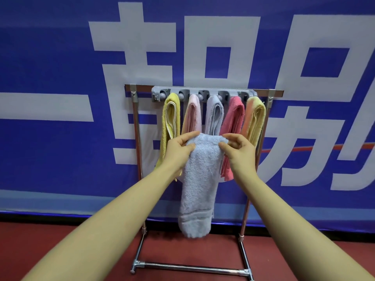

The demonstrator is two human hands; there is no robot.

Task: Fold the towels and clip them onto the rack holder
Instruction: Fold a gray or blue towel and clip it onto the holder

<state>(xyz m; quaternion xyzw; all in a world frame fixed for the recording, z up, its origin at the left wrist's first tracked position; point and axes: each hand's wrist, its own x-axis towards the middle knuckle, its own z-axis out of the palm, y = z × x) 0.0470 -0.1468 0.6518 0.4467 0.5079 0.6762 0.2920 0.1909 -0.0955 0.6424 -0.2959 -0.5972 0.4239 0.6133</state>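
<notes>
Item 1 — folded light-blue towel (197, 185), hanging lengthwise in front of the rack, its rounded top edge being held up by both hands and its lower end dangling near the red floor (81, 240). The left hand (178, 149) is pinching the top left corner between thumb and curled fingers; the right hand (237, 148) is pinching the top right corner the same way.

Item 2 — grey clip holder (203, 94), sitting along the top bar of a chrome rack (136, 122). 5 folded towels are hanging from it side by side: yellow towel (172, 116), pale pink towel (193, 114), pale blue towel (215, 114), coral pink towel (234, 116), yellow-orange towel (254, 118). The held towel is covering the lower parts of the middle ones.

Item 3 — blue banner (50, 57) with large white characters, standing behind the rack and reaching down to the floor.
</notes>
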